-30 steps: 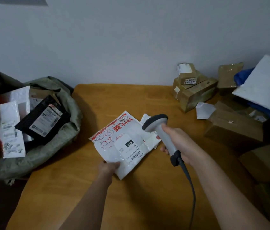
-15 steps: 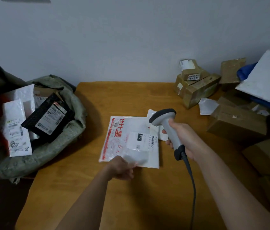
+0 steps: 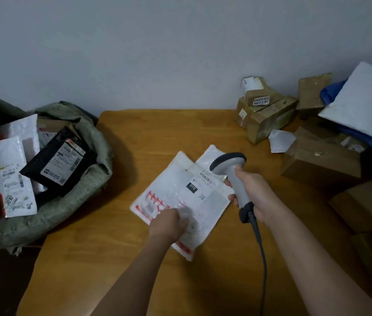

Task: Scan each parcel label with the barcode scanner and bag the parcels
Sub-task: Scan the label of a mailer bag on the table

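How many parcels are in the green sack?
4 show: a black one, a white one in front, a white one behind, a brown one at the back. More may hide underneath.

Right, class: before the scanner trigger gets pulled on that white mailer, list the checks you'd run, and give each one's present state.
1. Barcode scanner gripped in right hand: ok.
2. White mailer held by left hand: ok.
3. Shipping label faces up: ok.
4. Mailer steady: not ok, blurred.
5. Scanner head over label: ok.
6. Green sack open for bagging: ok.
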The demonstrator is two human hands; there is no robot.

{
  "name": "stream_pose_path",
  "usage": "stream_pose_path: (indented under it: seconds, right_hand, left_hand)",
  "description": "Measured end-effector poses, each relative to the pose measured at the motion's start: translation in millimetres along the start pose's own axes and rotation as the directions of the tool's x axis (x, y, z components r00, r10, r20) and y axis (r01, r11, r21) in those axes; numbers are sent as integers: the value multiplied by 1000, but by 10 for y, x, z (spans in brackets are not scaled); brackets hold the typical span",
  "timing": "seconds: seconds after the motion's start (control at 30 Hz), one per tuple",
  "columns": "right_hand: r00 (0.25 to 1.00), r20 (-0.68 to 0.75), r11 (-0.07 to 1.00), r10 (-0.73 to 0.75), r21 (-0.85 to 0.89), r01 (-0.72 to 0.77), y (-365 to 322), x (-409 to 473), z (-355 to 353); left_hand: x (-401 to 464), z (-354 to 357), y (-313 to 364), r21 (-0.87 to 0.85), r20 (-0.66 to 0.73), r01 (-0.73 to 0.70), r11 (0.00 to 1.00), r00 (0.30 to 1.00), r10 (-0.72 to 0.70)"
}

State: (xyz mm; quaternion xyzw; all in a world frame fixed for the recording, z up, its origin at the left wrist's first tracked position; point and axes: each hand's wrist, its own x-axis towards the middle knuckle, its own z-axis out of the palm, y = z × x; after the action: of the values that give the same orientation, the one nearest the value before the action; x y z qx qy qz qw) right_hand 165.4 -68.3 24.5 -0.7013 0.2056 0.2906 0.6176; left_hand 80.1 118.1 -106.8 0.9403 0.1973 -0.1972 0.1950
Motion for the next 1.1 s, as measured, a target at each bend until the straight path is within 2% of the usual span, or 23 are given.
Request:
stream_pose_path:
  seconds: [0.1,0.17,0.27,0.33,0.4,0.47,0.53,0.67,0.77,1.1]
  right_hand:
    - [1000,8,1000,-9,-10,10,-13,-32,8]
    - [1000,15,1000,-11,-15,11,-26,-63,-4]
    - [999,38,1000,2,-11,-2,-45,-145,-18]
    - [999,49,1000,5,-5,-5,-50,-198,-21]
    - [999,54,1000,-4,-20,5,-72,-258,-19]
    - [998,62,999,-23,-26,25,-100,-315,-19]
    - [997,67,998,-50,-34,52,-138,-374,-18]
    - [994,52,994,-99,-45,102,-230,-480,-27]
    - [993,31,993,-114,-32,115,-291,-569,-25]
    - [992,-53,993,-111,42,113,-377,-891,-90]
  left_hand:
    - [-6,1,-30,-184,-141,139,973,976,-166]
    - [13,31,-128,-206,-204,243,948,937,-285]
    - [6,27,-226,-375,-66,391,840,893,-445]
    - [71,124,-313,-482,21,425,766,880,-475]
    - [122,227,-365,-611,124,464,641,856,-501]
    - [136,286,-366,-695,244,495,522,845,-476]
    - [29,197,-260,-739,334,501,451,853,-400]
    - [-89,107,-182,-772,440,544,329,831,-341]
    - [-117,83,-175,-766,479,571,295,813,-331]
    - [-133,93,-118,-802,480,559,208,812,-332]
